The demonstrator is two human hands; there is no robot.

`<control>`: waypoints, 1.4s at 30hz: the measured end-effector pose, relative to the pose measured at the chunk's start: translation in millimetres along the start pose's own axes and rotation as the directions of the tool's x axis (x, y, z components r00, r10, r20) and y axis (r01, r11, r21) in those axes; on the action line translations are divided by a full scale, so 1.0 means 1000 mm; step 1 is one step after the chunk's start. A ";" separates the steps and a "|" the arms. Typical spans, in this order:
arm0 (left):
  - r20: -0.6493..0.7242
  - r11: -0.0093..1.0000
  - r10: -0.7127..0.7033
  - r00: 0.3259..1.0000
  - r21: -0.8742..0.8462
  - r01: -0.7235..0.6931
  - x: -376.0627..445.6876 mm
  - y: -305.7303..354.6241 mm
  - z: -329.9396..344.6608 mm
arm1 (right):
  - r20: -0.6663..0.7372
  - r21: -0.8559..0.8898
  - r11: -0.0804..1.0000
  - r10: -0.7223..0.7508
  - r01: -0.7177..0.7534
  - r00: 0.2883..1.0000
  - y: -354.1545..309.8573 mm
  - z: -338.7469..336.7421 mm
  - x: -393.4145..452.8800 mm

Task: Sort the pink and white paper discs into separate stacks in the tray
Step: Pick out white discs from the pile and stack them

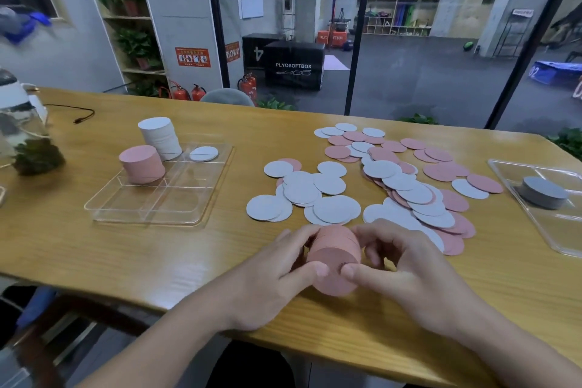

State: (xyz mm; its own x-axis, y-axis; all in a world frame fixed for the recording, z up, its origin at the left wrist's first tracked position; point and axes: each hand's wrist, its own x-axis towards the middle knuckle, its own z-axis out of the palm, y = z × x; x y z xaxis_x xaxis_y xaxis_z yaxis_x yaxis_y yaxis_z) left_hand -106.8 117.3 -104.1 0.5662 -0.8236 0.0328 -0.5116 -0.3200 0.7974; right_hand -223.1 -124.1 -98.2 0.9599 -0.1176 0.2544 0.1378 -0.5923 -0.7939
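Observation:
Both hands hold a thick stack of pink discs (pixel 334 257) on its side, just above the table's near edge. My left hand (pixel 277 280) grips it from the left, and my right hand (pixel 400 271) from the right. Loose pink and white discs (pixel 400 179) lie scattered beyond the hands. The clear divided tray (pixel 195 208) sits at the left. It holds a pink stack (pixel 141 164), a taller white stack (pixel 160 138) and a single white disc (pixel 203 153).
A second clear tray (pixel 563 239) at the right edge holds a grey disc stack (pixel 543 192). A glass jar with a plant (pixel 25 135) stands at the far left, with a black cable (pixel 80 116) behind it. Glass panels rise behind the wooden table (pixel 94 255).

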 end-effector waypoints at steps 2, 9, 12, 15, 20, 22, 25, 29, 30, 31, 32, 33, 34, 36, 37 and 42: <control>-0.015 0.994 -0.007 1.000 -0.111 0.005 -0.010 -0.005 -0.015 | 0.062 0.029 1.000 -0.004 0.002 0.998 -0.012 0.006 0.013; -0.368 0.991 -0.090 0.925 -0.121 0.049 -0.074 -0.039 -0.085 | 0.273 0.124 0.990 -0.100 0.068 0.957 -0.083 0.078 0.108; -0.626 0.991 -0.134 0.768 -0.076 0.111 -0.098 -0.060 -0.122 | 0.302 0.202 0.978 -0.014 -0.050 0.953 -0.107 0.122 0.156; -0.813 0.983 -0.182 0.553 -0.134 0.128 -0.117 -0.084 -0.163 | 0.329 0.333 0.922 0.082 -0.197 0.941 -0.125 0.177 0.206; -0.864 0.954 -0.279 0.418 -0.201 0.223 -0.123 -0.118 -0.213 | 0.361 0.333 0.899 0.155 -0.283 0.919 -0.152 0.249 0.262; -0.852 0.943 -0.306 0.424 -0.211 0.257 -0.121 -0.132 -0.225 | 0.371 0.263 0.918 0.188 -0.297 0.910 -0.155 0.263 0.274; -0.790 0.927 -0.349 0.504 -0.214 0.308 -0.116 -0.151 -0.226 | 0.374 0.227 0.927 0.200 -0.298 0.906 -0.155 0.276 0.284; -0.792 0.915 -0.332 0.512 -0.138 0.380 -0.111 -0.166 -0.219 | 0.427 0.104 0.949 0.227 -0.297 0.875 -0.158 0.286 0.289; -0.802 0.908 -0.324 0.502 -0.114 0.404 -0.110 -0.168 -0.218 | 0.441 0.052 0.953 0.246 -0.299 0.863 -0.158 0.287 0.290; -0.809 0.903 -0.310 0.499 -0.086 0.421 -0.109 -0.169 -0.216 | 0.443 0.012 0.957 0.254 -0.289 0.860 -0.160 0.288 0.290; -0.813 0.898 -0.303 0.497 -0.069 0.434 -0.107 -0.170 -0.215 | 0.437 -0.025 0.964 0.247 -0.263 0.865 -0.162 0.288 0.290; -0.813 0.893 -0.304 0.496 -0.063 0.445 -0.106 -0.168 -0.214 | 0.424 -0.073 0.974 0.225 -0.215 0.877 -0.162 0.289 0.291; -0.815 0.888 -0.308 0.490 -0.062 0.456 -0.105 -0.166 -0.213 | 0.402 -0.137 0.978 0.198 -0.156 0.894 -0.164 0.290 0.290; -0.819 0.875 -0.301 0.490 -0.032 0.484 -0.101 -0.159 -0.211 | 0.340 -0.285 0.957 0.147 -0.047 0.929 -0.165 0.290 0.288; -0.817 0.868 -0.296 0.495 -0.012 0.497 -0.100 -0.156 -0.211 | 0.304 -0.333 0.943 0.126 -0.018 0.944 -0.164 0.290 0.287; -0.826 0.837 -0.315 0.467 -0.010 0.547 -0.108 -0.156 -0.214 | 0.242 -0.147 0.989 0.041 -0.005 0.969 -0.154 0.268 0.266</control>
State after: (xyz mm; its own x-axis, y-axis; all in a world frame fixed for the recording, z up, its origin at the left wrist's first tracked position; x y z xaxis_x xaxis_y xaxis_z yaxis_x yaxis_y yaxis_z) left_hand 50.9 356.3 -103.2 0.9596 0.1027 0.2621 -0.1124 -0.7139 0.6911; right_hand 76.9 149.5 -56.5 0.9952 0.0544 0.0808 0.0956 -0.7027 -0.7051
